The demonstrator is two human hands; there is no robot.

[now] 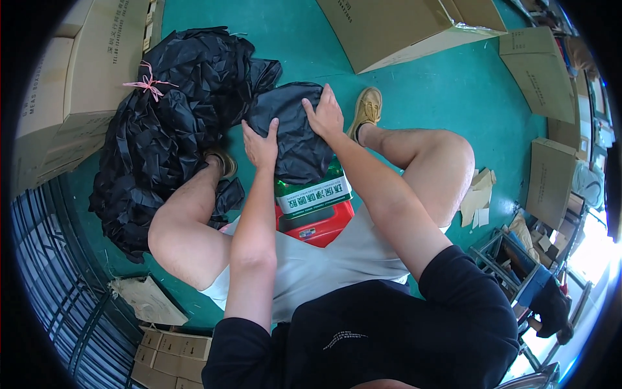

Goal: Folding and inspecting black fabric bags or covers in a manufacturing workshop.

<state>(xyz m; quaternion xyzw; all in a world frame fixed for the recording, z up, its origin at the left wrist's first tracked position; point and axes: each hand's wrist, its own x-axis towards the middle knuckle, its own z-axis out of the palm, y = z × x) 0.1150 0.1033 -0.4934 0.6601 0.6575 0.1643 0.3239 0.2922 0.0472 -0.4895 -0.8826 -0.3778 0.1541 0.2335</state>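
A folded piece of thin black cloth-like material (295,152) lies over a green tin (314,198) between my legs. My left hand (261,146) grips its left side, thumb on top and fingers at the edge. On the upper right side my right hand (325,118) holds the same piece, thumb apart from the fingers. Some fingertips are hidden by the black material. Beneath the tin is a red plastic container (321,225), partly covered by my shorts. To the left spreads a big crumpled heap of similar black pieces (175,117), with a pink string (150,83) tied on it.
Large cardboard boxes stand at the left (97,71), at the top (402,32) and along the right (541,71). Torn cardboard (478,194) lies on the green floor (414,97) by my right knee. Dark metal racks (55,279) line the lower left. Another person (551,301) is at the far right.
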